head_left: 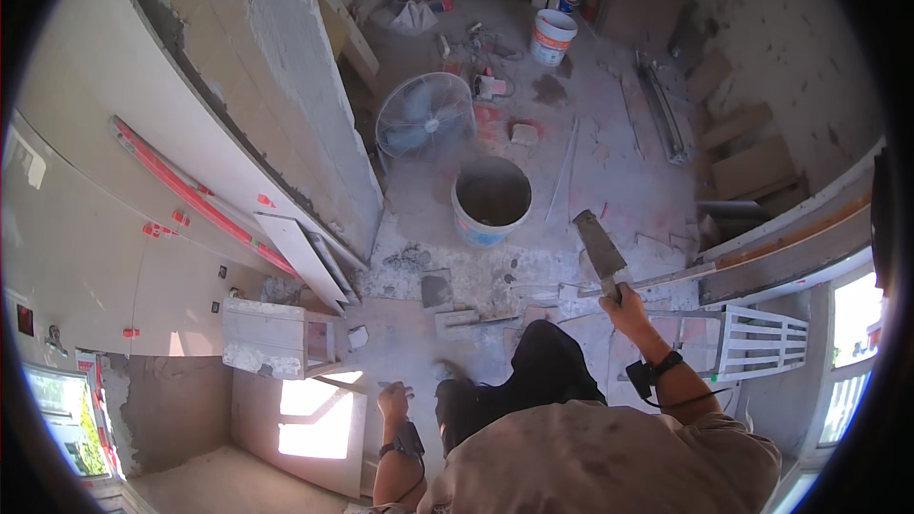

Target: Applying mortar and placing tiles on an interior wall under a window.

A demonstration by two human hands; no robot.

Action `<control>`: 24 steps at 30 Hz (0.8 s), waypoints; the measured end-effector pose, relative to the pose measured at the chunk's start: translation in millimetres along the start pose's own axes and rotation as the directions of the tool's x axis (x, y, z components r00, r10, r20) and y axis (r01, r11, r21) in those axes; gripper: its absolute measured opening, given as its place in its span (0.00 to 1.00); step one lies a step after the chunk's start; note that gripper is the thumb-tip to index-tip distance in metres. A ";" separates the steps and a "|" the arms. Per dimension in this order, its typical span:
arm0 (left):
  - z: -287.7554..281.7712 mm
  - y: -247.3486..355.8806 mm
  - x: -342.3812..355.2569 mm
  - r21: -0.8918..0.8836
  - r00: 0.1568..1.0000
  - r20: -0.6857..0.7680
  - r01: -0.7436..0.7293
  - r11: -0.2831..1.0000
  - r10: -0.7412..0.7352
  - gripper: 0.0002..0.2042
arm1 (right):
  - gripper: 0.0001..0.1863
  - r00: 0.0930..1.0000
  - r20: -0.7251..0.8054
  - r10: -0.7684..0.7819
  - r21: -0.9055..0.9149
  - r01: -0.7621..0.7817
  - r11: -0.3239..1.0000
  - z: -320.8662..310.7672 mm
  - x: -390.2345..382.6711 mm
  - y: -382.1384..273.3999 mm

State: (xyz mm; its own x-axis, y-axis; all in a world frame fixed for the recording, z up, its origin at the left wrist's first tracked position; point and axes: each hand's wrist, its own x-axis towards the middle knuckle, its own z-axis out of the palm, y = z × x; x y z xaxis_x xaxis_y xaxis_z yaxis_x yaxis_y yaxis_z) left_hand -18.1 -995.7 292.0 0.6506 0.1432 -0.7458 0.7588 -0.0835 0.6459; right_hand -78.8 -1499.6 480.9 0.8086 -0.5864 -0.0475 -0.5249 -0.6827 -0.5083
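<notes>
My right hand [624,309] is closed around the handle of a trowel [598,244]. Its long, flat blade is coated grey-brown and points away from me, over the dusty floor. On the left, my left hand [393,402] is held low with its fingers curled. A thin dark edge shows beside those fingers, but what they hold is too small to make out. Ahead of me, between the two hands, stands a round bucket [490,201] with dark contents, apart from the trowel. Both wrists carry a strapped dark device with a cable.
A round floor fan [426,115] stands just beyond the bucket. Farther back is a white-and-orange pail [552,37]. A worn whitish box-like stand [266,339] is at the left, a white slatted frame [764,343] at the right. Boards lean on the walls; rubble and strips lie about the floor.
</notes>
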 end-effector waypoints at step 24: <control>280.9 -113.8 47.7 -0.527 0.438 0.276 0.813 0.246 -0.856 0.20 | 0.07 0.146 0.884 -0.443 -0.215 0.971 -0.109 352.5 579.5 -23.8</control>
State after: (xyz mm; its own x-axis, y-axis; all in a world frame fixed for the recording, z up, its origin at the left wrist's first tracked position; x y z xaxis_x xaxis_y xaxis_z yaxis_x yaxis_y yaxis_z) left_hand -64.9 -1256.4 137.2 -0.3564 -0.1377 -0.9241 0.7001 0.6156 -0.3617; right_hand 496.0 -1669.4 162.4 0.5855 0.6027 -0.5422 0.7850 -0.5885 0.1935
